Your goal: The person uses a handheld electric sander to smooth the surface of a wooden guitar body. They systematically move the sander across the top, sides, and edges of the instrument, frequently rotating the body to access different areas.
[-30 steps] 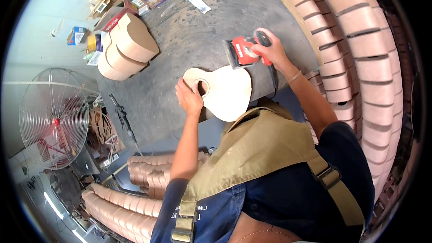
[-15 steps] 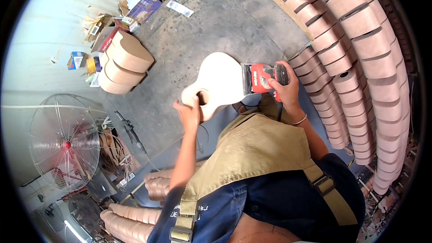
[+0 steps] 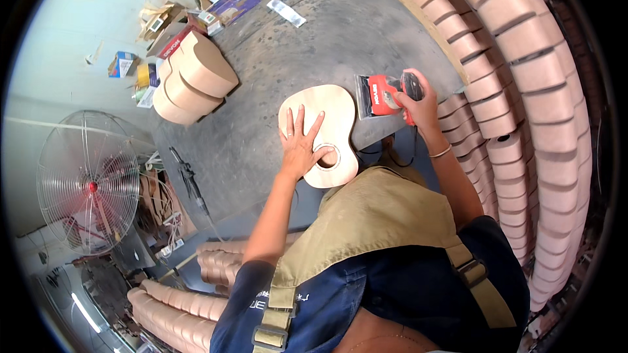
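Observation:
My left hand point(image 3: 301, 144) lies spread on a pale wooden guitar body point(image 3: 330, 108) with a round sound hole near its lower end, the thumb at the hole. To its right, my right hand point(image 3: 418, 101) grips a red and black power sander point(image 3: 379, 96), whose flat pad is close beside the body's right edge; whether they touch I cannot tell. The sander's dark cord hangs down from my hand.
The grey worktable point(image 3: 242, 52) holds stacked wooden bodies point(image 3: 196, 78), boxes point(image 3: 229, 6) and papers at the back left, and a dark tool point(image 3: 190, 180) lies near its left edge. A caged fan point(image 3: 91, 186) stands left. Rows of wooden pieces point(image 3: 549, 124) line the right.
The guitar body has turned, its sound hole shifting from the left to the near end. My left hand has moved from gripping its edge onto its top, fingers spread. The sander stays at its right.

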Tool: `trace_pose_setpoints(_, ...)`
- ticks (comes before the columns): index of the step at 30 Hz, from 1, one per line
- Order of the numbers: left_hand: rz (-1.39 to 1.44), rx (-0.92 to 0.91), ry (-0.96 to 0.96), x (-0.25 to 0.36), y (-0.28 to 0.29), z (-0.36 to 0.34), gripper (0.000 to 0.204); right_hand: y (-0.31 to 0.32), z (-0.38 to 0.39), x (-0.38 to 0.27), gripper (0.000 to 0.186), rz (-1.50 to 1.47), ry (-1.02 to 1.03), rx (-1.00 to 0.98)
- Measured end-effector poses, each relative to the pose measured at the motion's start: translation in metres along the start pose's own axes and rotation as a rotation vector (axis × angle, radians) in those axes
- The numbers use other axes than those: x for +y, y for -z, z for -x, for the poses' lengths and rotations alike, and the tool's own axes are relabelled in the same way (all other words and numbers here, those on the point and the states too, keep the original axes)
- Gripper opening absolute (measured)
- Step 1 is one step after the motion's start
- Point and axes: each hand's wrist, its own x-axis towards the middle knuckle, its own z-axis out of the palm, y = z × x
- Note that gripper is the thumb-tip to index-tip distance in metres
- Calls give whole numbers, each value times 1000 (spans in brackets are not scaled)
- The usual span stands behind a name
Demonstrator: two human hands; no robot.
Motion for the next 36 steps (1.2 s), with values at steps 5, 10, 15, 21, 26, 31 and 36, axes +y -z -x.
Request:
trace_pose_setpoints(5, 24, 13, 10, -3, -5, 2, 99, -33, -55, 11, 52, 67, 130, -132)
trace_pose_setpoints(10, 72, 56, 26, -1, -10, 5, 99, -74, -111, -19, 56, 175, 232, -351)
trace_pose_setpoints(15, 88, 59, 56, 1, -8, 6, 102, -155, -145, -40, 62, 314, 507, -582)
trace_pose_setpoints(21, 137, 48, 89, 1, -6, 5, 103, -247, -122, -63, 70, 435, 731, -862)
trace_pose_setpoints(26, 142, 33, 95, 0, -7, 7, 101, -225, -132, -57, 69, 405, 752, -803)
trace_pose_setpoints(31, 182, 119, 14, -4, -14, 3, 104, -129, -125, -47, 66, 293, 496, -474)
trace_pose_setpoints(36, 135, 97, -4, -4, -10, 2, 103, -66, -55, -11, 64, 279, 300, -20)
